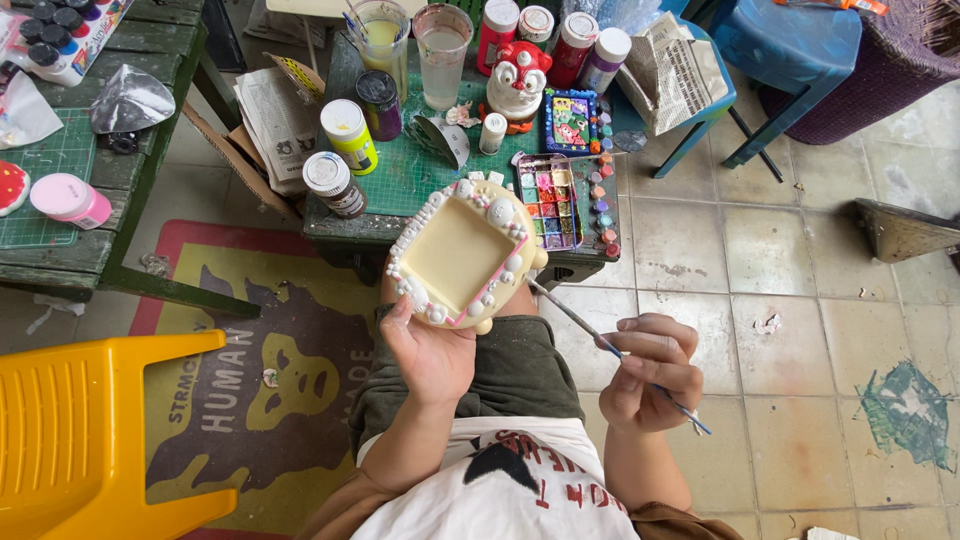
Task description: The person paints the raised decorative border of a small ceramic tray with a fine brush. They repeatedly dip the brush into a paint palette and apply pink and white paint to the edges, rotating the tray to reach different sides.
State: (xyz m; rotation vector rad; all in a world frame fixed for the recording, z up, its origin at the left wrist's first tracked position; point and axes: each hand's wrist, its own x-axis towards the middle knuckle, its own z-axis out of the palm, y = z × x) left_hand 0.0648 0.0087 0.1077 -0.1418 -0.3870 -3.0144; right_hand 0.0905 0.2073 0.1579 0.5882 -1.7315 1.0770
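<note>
My left hand (432, 352) grips the lower edge of a cream plaster frame (462, 250) studded with white bumps and edged in pink, holding it up above my lap. My right hand (648, 370) pinches a thin paintbrush (590, 332), whose tip touches the frame's lower right corner. Just beyond the frame, a palette of small paint pans (548, 198) lies on the low green table (420, 175).
The table also carries paint bottles (348, 135), two cups of water (442, 50), a red and white figurine (518, 78) and a second paint set (572, 122). A yellow plastic chair (90, 430) stands at left, a blue stool (790, 50) at top right, a tiled floor (800, 300) to the right.
</note>
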